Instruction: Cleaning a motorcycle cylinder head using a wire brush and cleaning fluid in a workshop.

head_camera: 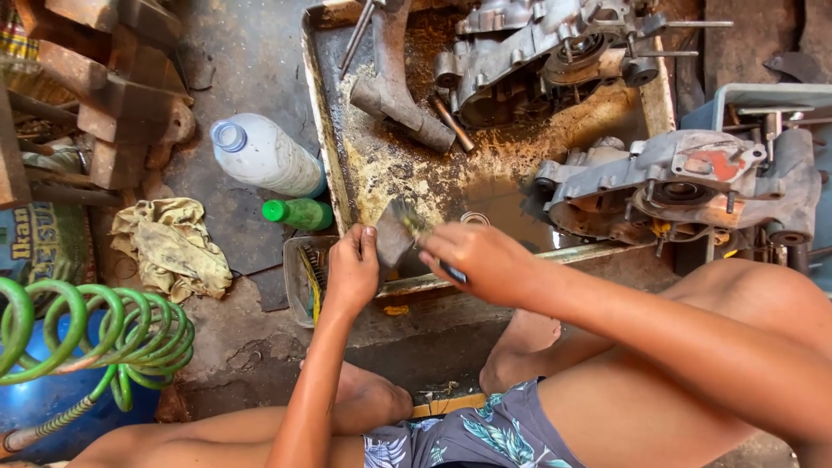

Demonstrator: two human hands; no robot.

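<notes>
Held a small flat metal piece (392, 236) just above the near edge of the tray (322, 130), close to its near left corner and clear of the brown liquid (503, 204) pooled there. Pinched it from the left with the left hand (351, 270), fingers closed round its lower edge. Gripped a brush (409, 217) in the closed right hand (472, 256), bristles touching the top of the piece and a blue handle end showing under the palm.

Seemed to be midway through scrubbing; looked dull and grimy on the face in view, so judged far from clean.

Called next, most likely, for turning the piece in the left hand to bring another face under the bristles, or for dipping the brush in the liquid. Needed a firm pinch for either, since wet metal could slip down into the tray.

Shared the tray with a curved metal arm (399, 95) and a thin rod (452, 123) near the middle, and with an engine case half (537, 52) at the far right corner. Had a second engine case half (685, 178) resting across the tray's right edge. Kept a small tub (299, 290) of tools just beside the near left corner, under the left hand.

Left on the floor (251, 52), beside the tray's left edge, a big pale bottle (264, 156) and a small green bottle (299, 213), both lying down; further left, a crumpled yellow rag (169, 247) and a coiled green hose (104, 338).
</notes>
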